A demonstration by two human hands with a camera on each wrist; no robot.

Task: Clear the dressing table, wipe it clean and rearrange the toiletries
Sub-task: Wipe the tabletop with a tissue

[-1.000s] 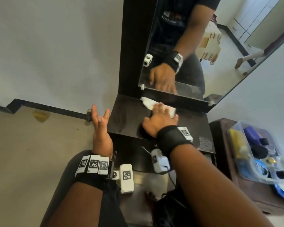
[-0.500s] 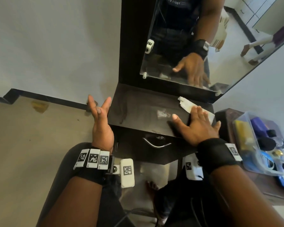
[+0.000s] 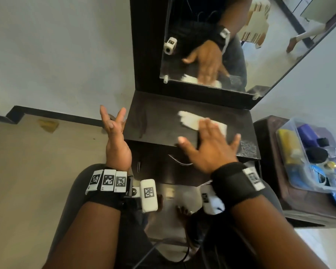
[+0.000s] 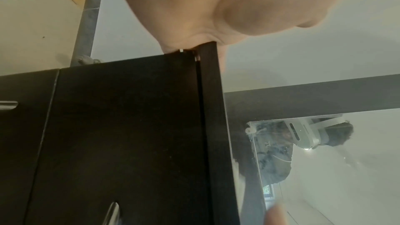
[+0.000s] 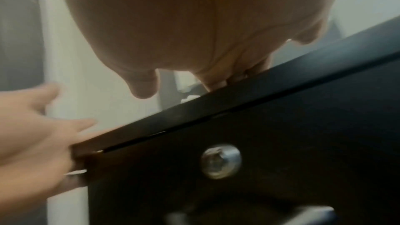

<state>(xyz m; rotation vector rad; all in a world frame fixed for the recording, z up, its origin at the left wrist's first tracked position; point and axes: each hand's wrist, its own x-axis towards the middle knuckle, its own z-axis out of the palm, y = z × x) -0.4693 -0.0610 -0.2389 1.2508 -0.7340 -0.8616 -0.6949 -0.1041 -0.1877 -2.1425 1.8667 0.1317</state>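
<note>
— Where is the right hand (image 3: 209,147)?

— Flat on the dark bench (image 3: 155,121), fingers straight and spread, pressing down on a white cloth (image 3: 190,120). The cloth lies near the middle of the top, toward the back edge, its left part sticking out past the fingertips. Nothing is gripped; the palm just bears on it.

— And the left hand (image 3: 115,140)?

— It stands on edge against the left front corner of the bench, fingers extended and loosely parted, holding nothing. In the left wrist view the heel of the palm touches the corner of the top.

— Where are the toiletries?

— Off the bench. They sit in a clear plastic tub (image 3: 291,171) on a brown side cabinet (image 3: 268,131) to the right: a yellow bottle (image 3: 288,144), a purple bottle (image 3: 306,133), some dark caps and blue items I cannot name.

— Anything else?

— A mirror (image 3: 260,55) rises behind the bench and reflects the right hand and cloth. Below the top, a drawer with a curved metal handle (image 3: 179,161) shows between the two wrists.
</note>
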